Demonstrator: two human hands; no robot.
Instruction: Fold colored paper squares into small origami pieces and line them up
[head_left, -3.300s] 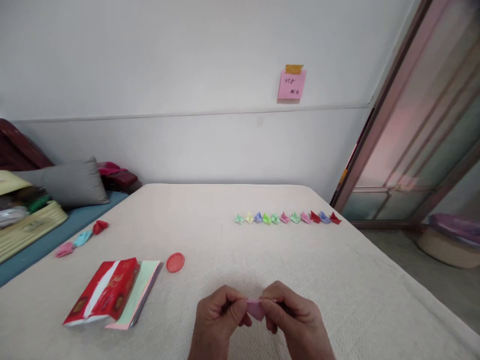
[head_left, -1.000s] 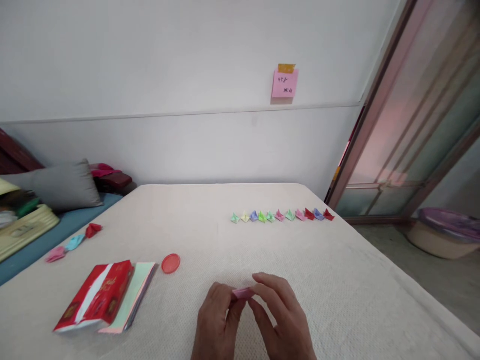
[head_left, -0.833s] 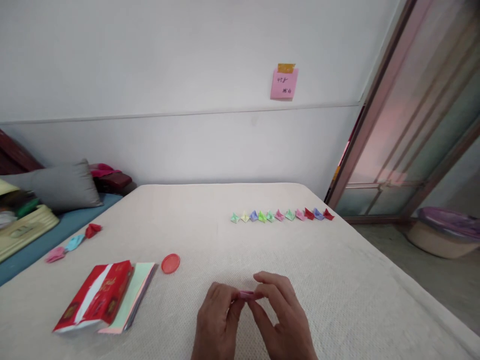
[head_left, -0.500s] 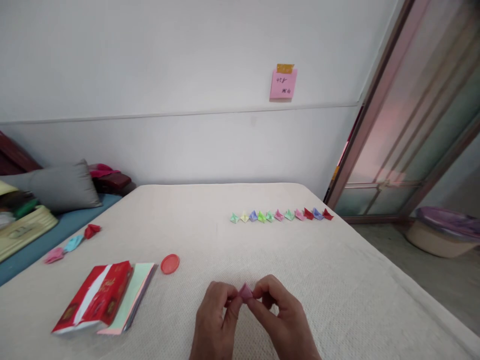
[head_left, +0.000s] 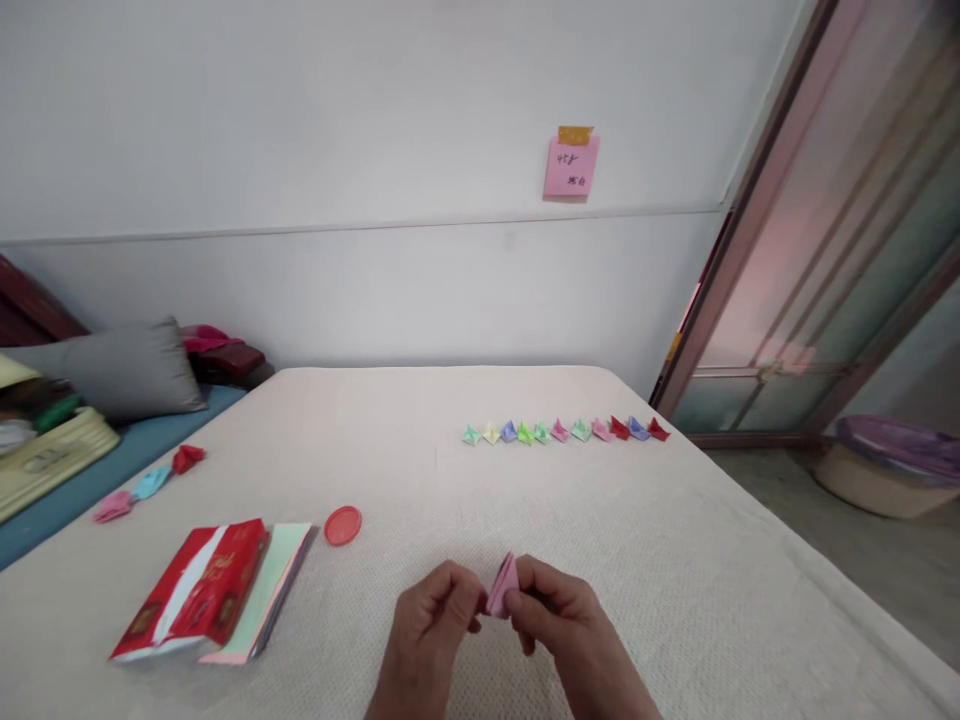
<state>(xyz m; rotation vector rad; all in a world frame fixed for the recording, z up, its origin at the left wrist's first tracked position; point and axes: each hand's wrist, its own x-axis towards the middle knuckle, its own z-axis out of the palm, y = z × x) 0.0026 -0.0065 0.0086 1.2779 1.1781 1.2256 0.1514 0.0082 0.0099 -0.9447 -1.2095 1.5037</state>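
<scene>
A small piece of folded pink paper point(head_left: 503, 586), roughly triangular, is held up just above the cloth between both hands. My right hand point(head_left: 574, 622) pinches its right side, thumb in front and fingers behind. My left hand point(head_left: 442, 618) is closed at the paper's lower left corner, with the thumb and fingertip pressed together there. The far fingertips of both hands are partly hidden. Beyond the hands, a row of small folded paper boats point(head_left: 559, 430) in several colours stands on the table.
A red packet point(head_left: 202, 588) lies on a stack of coloured paper sheets point(head_left: 259, 590) at left, with a round red lid point(head_left: 343, 526) beside it. Crumpled-looking pink, blue and red paper pieces point(head_left: 152, 483) lie near the left edge. A white wall point(head_left: 405, 300) borders the table's far side.
The pink paper has turned from a low, flat-based triangle to a taller, tilted one and shifted slightly right. My right hand now covers more of its side; my left thumb has moved to its lower corner.
</scene>
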